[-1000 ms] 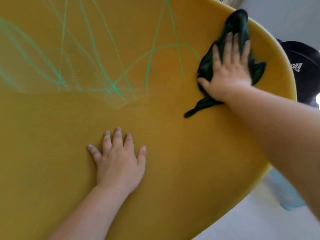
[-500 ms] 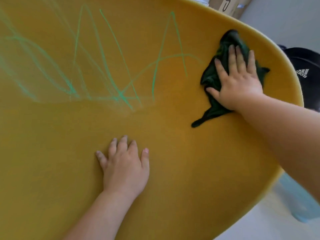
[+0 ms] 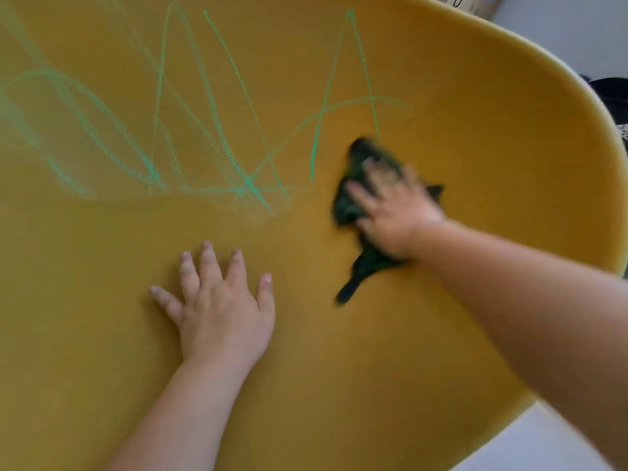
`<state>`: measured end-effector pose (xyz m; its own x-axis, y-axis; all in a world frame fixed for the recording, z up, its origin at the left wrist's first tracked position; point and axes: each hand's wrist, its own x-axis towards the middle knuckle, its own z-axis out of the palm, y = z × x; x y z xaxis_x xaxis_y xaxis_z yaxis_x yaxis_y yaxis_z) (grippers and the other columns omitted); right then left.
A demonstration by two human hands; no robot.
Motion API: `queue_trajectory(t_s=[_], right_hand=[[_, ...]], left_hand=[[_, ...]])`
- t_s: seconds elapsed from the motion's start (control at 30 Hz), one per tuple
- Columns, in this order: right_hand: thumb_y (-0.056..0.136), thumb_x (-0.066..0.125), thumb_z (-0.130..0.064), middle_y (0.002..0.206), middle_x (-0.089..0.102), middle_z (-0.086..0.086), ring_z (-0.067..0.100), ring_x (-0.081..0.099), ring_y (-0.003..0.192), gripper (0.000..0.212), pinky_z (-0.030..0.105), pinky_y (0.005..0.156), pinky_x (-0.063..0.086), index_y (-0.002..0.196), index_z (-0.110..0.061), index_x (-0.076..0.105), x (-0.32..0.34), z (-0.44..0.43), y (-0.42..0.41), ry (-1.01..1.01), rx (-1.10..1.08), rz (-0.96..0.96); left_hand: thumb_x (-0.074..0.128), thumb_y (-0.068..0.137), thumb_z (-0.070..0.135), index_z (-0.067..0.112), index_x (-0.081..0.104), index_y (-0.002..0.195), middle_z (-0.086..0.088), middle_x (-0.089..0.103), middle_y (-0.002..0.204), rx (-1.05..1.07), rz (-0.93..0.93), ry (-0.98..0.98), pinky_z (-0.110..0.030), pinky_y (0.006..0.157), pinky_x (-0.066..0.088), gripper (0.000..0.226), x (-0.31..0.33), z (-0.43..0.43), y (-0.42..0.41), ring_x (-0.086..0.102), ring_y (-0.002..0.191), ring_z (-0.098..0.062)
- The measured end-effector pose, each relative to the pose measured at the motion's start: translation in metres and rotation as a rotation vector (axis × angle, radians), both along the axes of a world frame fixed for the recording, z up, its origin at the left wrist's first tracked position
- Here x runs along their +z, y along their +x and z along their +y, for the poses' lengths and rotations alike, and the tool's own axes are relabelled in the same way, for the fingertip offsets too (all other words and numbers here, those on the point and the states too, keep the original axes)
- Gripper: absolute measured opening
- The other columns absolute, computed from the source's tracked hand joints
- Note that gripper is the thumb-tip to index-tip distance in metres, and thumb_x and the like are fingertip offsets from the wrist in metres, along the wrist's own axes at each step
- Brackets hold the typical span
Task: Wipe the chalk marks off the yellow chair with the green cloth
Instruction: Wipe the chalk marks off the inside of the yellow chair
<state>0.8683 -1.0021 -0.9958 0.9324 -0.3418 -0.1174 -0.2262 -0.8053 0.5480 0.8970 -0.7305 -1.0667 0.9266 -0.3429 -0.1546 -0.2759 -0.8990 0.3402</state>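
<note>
The yellow chair (image 3: 475,137) fills almost the whole view, its curved rim running down the right side. Green chalk marks (image 3: 210,130) zigzag across its upper left and middle. My right hand (image 3: 394,209) presses flat on the dark green cloth (image 3: 350,205), just right of the nearest chalk stroke; hand and cloth are motion-blurred. A tail of the cloth trails down toward me. My left hand (image 3: 217,307) rests flat on the bare yellow surface below the marks, fingers spread.
Beyond the chair's rim, a pale floor (image 3: 543,443) shows at the bottom right. A dark object (image 3: 611,93) sits at the right edge and a cardboard box (image 3: 472,3) at the top.
My right hand has slid the cloth from the chair's upper right rim down and left to the nearest chalk stroke. My left hand stays planted.
</note>
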Motion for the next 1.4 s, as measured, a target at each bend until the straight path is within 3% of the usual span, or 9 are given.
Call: queue_trajectory(t_s=[0.17, 0.27, 0.5, 0.6, 0.8, 0.9, 1.13, 1.23, 1.4], right_hand=[[0.092, 0.014, -0.076, 0.167, -0.014, 0.023, 0.038, -0.016, 0.154, 0.09, 0.059, 0.122, -0.007, 0.162, -0.024, -0.005, 0.087, -0.066, 0.019, -0.364, -0.169, -0.313], [0.091, 0.019, -0.076, 0.164, -0.021, 0.026, 0.042, -0.022, 0.152, 0.096, 0.064, 0.121, -0.006, 0.161, -0.018, -0.013, 0.044, -0.026, 0.055, -0.171, -0.221, -0.364], [0.1, 0.013, -0.067, 0.164, -0.03, 0.011, 0.028, -0.029, 0.151, 0.079, 0.052, 0.124, -0.012, 0.16, -0.026, -0.017, -0.059, 0.085, 0.054, 0.374, 0.057, -0.066], [0.09, 0.017, -0.084, 0.165, -0.028, 0.006, 0.024, -0.023, 0.154, 0.092, 0.05, 0.125, -0.009, 0.16, -0.033, -0.014, -0.031, 0.042, 0.043, 0.203, 0.072, 0.024], [0.079, 0.027, -0.093, 0.168, -0.012, 0.02, 0.034, -0.014, 0.155, 0.11, 0.061, 0.123, -0.004, 0.162, -0.027, -0.005, 0.087, -0.065, 0.052, -0.331, -0.112, -0.435], [0.075, 0.02, -0.096, 0.165, -0.018, 0.025, 0.042, -0.019, 0.153, 0.119, 0.066, 0.12, -0.005, 0.161, -0.02, -0.013, 0.057, -0.038, 0.084, -0.201, -0.183, -0.444], [0.084, 0.004, -0.087, 0.163, -0.031, 0.009, 0.027, -0.036, 0.148, 0.096, 0.058, 0.12, -0.016, 0.159, -0.032, -0.017, -0.057, 0.097, 0.061, 0.481, 0.176, 0.047], [0.084, -0.004, -0.083, 0.165, -0.028, -0.003, 0.018, -0.031, 0.15, 0.085, 0.051, 0.122, -0.018, 0.158, -0.042, -0.013, -0.052, 0.088, 0.034, 0.48, 0.258, 0.142], [0.089, -0.007, -0.076, 0.164, -0.031, 0.0, 0.023, -0.031, 0.151, 0.074, 0.056, 0.121, -0.017, 0.157, -0.046, -0.013, -0.032, 0.033, 0.035, 0.262, -0.014, -0.035]], left_hand=[[0.024, 0.096, 0.063, 0.027, 0.017, 0.158, -0.007, -0.007, 0.167, 0.019, 0.033, 0.04, -0.069, 0.116, -0.002, 0.072, -0.005, 0.001, 0.004, -0.011, 0.152, -0.033], [0.026, 0.097, 0.061, 0.026, 0.019, 0.158, -0.006, -0.008, 0.167, 0.043, 0.046, 0.006, -0.068, 0.117, -0.003, 0.071, -0.004, -0.002, 0.006, -0.012, 0.152, -0.032], [0.031, 0.098, 0.057, 0.027, 0.016, 0.159, -0.003, -0.013, 0.167, 0.041, 0.096, 0.008, -0.068, 0.117, -0.004, 0.069, -0.002, -0.002, 0.011, -0.015, 0.152, -0.031], [0.029, 0.098, 0.057, 0.029, 0.014, 0.159, -0.001, -0.014, 0.167, 0.036, 0.101, 0.0, -0.066, 0.117, -0.005, 0.069, -0.001, 0.001, 0.011, -0.016, 0.152, -0.03], [0.026, 0.099, 0.057, 0.028, 0.009, 0.16, -0.001, -0.017, 0.167, 0.017, 0.117, 0.014, -0.066, 0.118, -0.005, 0.069, 0.002, 0.0, 0.011, -0.018, 0.152, -0.029], [0.025, 0.099, 0.057, 0.027, 0.009, 0.16, -0.002, -0.018, 0.166, 0.02, 0.11, 0.021, -0.067, 0.117, -0.005, 0.07, 0.001, -0.001, 0.009, -0.018, 0.152, -0.03], [0.02, 0.099, 0.057, 0.03, 0.03, 0.155, 0.003, -0.001, 0.168, 0.077, 0.076, -0.081, -0.064, 0.118, -0.001, 0.062, 0.001, -0.002, 0.014, -0.006, 0.154, -0.025], [0.021, 0.1, 0.054, 0.035, 0.033, 0.153, 0.007, 0.006, 0.168, 0.051, -0.001, -0.083, -0.061, 0.119, 0.005, 0.057, -0.002, 0.011, 0.015, 0.001, 0.154, -0.021], [0.026, 0.099, 0.054, 0.037, 0.02, 0.157, 0.007, -0.002, 0.168, -0.059, -0.051, -0.005, -0.057, 0.121, 0.003, 0.06, -0.01, 0.034, 0.016, -0.003, 0.154, -0.015]])
